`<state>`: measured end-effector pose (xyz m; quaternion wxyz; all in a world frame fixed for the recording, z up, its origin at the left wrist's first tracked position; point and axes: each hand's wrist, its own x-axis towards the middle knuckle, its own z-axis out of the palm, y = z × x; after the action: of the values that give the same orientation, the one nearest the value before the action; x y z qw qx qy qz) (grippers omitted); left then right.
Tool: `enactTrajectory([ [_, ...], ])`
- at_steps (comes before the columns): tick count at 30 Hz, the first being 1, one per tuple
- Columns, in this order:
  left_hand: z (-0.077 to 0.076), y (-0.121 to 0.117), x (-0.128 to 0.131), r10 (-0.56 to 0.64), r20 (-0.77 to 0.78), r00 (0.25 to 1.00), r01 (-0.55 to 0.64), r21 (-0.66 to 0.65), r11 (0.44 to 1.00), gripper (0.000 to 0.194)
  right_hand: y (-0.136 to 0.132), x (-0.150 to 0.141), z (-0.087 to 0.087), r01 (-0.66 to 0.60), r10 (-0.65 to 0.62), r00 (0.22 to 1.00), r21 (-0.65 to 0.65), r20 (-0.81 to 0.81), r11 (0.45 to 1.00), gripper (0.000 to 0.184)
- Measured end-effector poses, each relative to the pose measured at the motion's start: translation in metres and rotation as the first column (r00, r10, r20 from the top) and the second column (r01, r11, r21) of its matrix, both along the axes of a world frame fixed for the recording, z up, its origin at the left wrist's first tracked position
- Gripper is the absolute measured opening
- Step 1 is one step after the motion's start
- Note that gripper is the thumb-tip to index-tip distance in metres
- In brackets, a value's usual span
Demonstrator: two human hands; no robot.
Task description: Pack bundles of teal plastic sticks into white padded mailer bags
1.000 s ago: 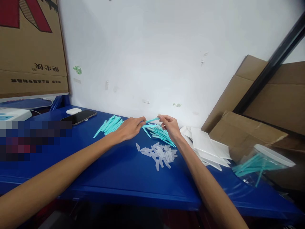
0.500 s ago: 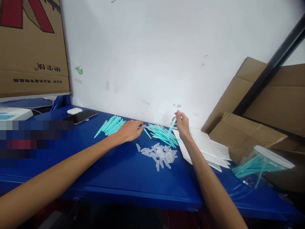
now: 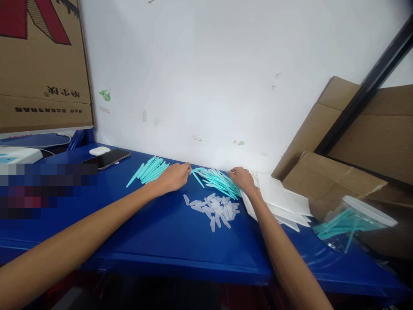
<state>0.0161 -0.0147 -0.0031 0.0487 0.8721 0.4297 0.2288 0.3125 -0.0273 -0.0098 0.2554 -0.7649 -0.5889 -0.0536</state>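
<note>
My left hand (image 3: pixel 176 176) is closed in a pinch, with the end of a slim turquoise plastic stick (image 3: pixel 195 171) at its fingertips. To its left lies a fanned pile of similar turquoise sticks (image 3: pixel 150 170). A second stick pile (image 3: pixel 219 181) lies between my hands. My right hand (image 3: pixel 242 178) is low at that pile's right end, fingers curled together; what they hold, if anything, is hidden. In front of this pile are scattered small frosted, translucent plastic caps (image 3: pixel 217 210), several of them overlapping.
Flat white paper or bags (image 3: pixel 279 198) lie under and beyond my right forearm. A clear tub (image 3: pixel 351 226) with a white lid lies tilted at right, turquoise sticks inside. A phone (image 3: pixel 111 159) and a white case (image 3: pixel 99 151) sit at left. Cardboard (image 3: pixel 335 172) leans at right.
My right hand has come down from above onto the right stick pile; the stick it held upright no longer shows. My left fingers have closed into a pinch at nearly the same place.
</note>
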Motion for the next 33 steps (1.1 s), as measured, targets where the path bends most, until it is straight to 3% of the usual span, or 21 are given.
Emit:
enactTrajectory([
  [4,0.001,0.002,0.000,-0.020,0.051,0.999,0.022,-0.041,0.999,0.026,-0.004,-0.007,0.007,-0.045,0.043,0.998,0.048,0.036,0.998,0.026],
  [7,0.004,0.004,0.004,-0.060,0.223,0.973,0.093,-0.139,0.986,0.020,-0.011,-0.022,0.020,-0.142,0.136,0.989,0.132,0.052,0.981,0.034],
  [9,0.007,0.005,0.007,-0.050,0.442,0.896,0.174,-0.246,0.954,0.017,-0.017,-0.037,0.028,-0.256,0.249,0.966,0.170,0.064,0.952,0.042],
  [11,0.010,0.004,0.009,0.005,0.634,0.774,0.260,-0.324,0.910,0.020,-0.025,-0.056,0.033,-0.385,0.377,0.923,0.178,0.075,0.906,0.045],
  [13,0.014,0.000,0.010,0.051,0.749,0.660,0.340,-0.359,0.869,0.027,-0.032,-0.075,0.033,-0.491,0.485,0.871,0.156,0.082,0.857,0.042],
  [15,0.017,-0.004,0.010,0.054,0.793,0.607,0.392,-0.357,0.848,0.031,-0.038,-0.090,0.031,-0.573,0.568,0.819,0.121,0.078,0.810,0.034],
  [19,0.016,-0.007,0.009,0.018,0.736,0.677,0.346,-0.340,0.875,0.034,-0.041,-0.101,0.026,-0.682,0.678,0.732,0.073,0.068,0.728,0.031],
  [22,0.014,0.002,0.005,-0.011,0.635,0.772,0.278,-0.323,0.905,0.038,-0.037,-0.095,0.025,-0.667,0.655,0.743,0.073,0.140,0.741,0.029],
  [24,0.014,0.010,-0.002,-0.096,0.463,0.881,0.264,-0.314,0.912,0.041,-0.034,-0.089,0.025,-0.637,0.616,0.765,0.076,0.187,0.767,0.027],
  [26,0.017,0.015,-0.010,-0.250,0.234,0.940,0.329,-0.412,0.850,0.045,-0.032,-0.084,0.024,-0.606,0.582,0.787,0.085,0.204,0.791,0.027],
  [29,0.022,0.015,-0.018,-0.467,0.108,0.878,0.442,-0.558,0.702,0.046,-0.030,-0.079,0.022,-0.579,0.551,0.804,0.083,0.222,0.811,0.027],
  [30,0.022,0.013,-0.018,-0.505,0.092,0.858,0.461,-0.574,0.677,0.045,-0.029,-0.079,0.021,-0.575,0.547,0.806,0.081,0.227,0.814,0.027],
  [33,0.019,0.010,-0.015,-0.542,0.069,0.838,0.480,-0.566,0.670,0.037,-0.029,-0.078,0.020,-0.572,0.542,0.805,0.072,0.242,0.817,0.027],
])
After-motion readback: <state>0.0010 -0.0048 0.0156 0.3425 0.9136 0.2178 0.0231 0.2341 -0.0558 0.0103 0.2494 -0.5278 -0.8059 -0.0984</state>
